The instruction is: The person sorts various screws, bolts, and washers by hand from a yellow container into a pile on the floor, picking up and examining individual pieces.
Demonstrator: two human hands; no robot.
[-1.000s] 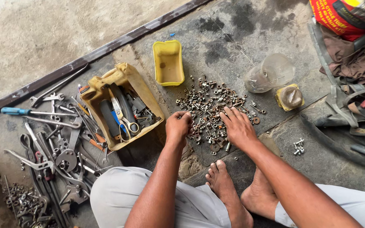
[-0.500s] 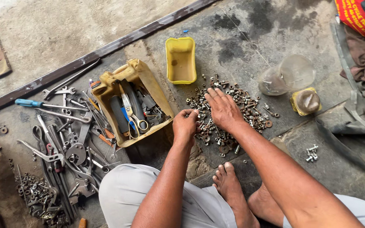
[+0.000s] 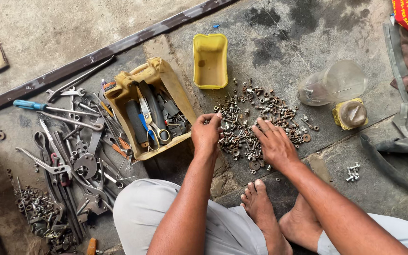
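Observation:
A heap of rusty nuts, bolts and washers [image 3: 260,118] lies on the stained concrete floor in front of me. My right hand [image 3: 274,144] rests flat on the near side of the heap, fingers spread among the pieces. At the heap's left edge, my left hand [image 3: 207,134] is loosely curled with the fingertips pinched together; whether a small piece is in them I cannot tell. An empty yellow plastic tray [image 3: 210,60] stands just beyond the heap.
A worn yellow box [image 3: 147,111] with scissors and tools sits left of my hands. Spanners, pliers and a blue-handled screwdriver [image 3: 57,137] are strewn further left. A clear jar on its side [image 3: 331,82], its lid [image 3: 351,114], a few bolts [image 3: 352,172] and tyre rubber lie right. My bare feet [image 3: 265,212] are below.
My right hand has drawn back from the far middle of the heap to its near edge. My left hand stayed at the heap's left edge. The view shifted slightly.

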